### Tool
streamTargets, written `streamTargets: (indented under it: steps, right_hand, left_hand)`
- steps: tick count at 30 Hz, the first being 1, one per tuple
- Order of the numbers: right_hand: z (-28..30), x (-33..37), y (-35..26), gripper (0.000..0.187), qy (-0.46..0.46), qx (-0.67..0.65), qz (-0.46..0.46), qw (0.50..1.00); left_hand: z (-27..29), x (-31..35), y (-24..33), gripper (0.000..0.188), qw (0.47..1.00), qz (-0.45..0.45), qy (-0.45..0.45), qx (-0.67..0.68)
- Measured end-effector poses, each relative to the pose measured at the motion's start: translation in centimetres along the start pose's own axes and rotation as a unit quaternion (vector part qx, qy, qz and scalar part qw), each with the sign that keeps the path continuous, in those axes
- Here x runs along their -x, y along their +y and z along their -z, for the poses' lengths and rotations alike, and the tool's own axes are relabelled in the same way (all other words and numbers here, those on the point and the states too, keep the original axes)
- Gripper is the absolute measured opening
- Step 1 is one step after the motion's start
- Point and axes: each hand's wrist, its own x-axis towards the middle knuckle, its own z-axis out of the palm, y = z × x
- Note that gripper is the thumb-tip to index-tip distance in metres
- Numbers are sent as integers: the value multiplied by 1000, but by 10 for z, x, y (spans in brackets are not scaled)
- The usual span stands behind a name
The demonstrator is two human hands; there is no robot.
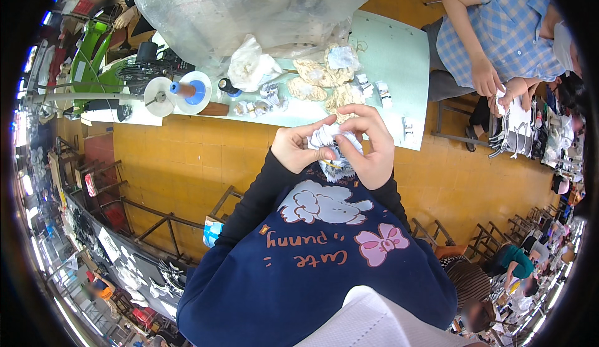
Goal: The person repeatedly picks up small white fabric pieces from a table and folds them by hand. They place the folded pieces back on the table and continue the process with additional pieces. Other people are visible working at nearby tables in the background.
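Observation:
Close in front of my chest, my left hand (292, 150) and my right hand (372, 150) are both closed on a small bundle of white labels (322, 136). Its lower part shows dark print, and a thin yellowish strip crosses it. The thumb and fingers of my left hand pinch the left side. My right thumb presses on the bundle's face, while the right fingers curl over the top. Whether the labels are fabric or paper I cannot tell. Just beyond my hands, several cream-coloured bundles (309, 72) lie on the pale green table (393, 50).
Small white packets (382, 91) and a white plastic bag (249, 66) lie on the table. A thread cone (183, 90) and a black spool (228, 87) stand at left near a green machine (90, 60). Clear plastic sheeting (249, 10) covers the back. A co-worker (499, 29) handles pieces at right.

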Motion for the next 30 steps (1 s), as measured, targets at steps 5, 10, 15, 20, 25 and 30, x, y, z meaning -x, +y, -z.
streamTargets:
  steps: [5, 10, 15, 20, 25, 30]
  right_hand:
    - [1, -3, 3, 15, -50, 1, 61, 997]
    - [-1, -3, 5, 14, -53, 5, 58, 997]
    - [-6, -3, 3, 13, 5, -20, 14, 1000]
    - [-2, -4, 4, 15, -43, 10, 62, 997]
    - [-1, -4, 6, 17, -50, -3, 48, 998]
    - [-5, -5, 6, 14, -29, -19, 25, 999]
  left_hand:
    - [2, 1, -1, 61, 1000, 14, 0, 28]
    - [5, 0, 0, 61, 1000, 5, -19, 25]
    - [4, -2, -2, 62, 999, -5, -9, 34]
    - [5, -1, -1, 63, 1000, 7, -13, 6]
    - [8, -2, 2, 62, 1000, 11, -23, -7]
    - [7, -3, 2, 62, 1000, 3, -14, -10]
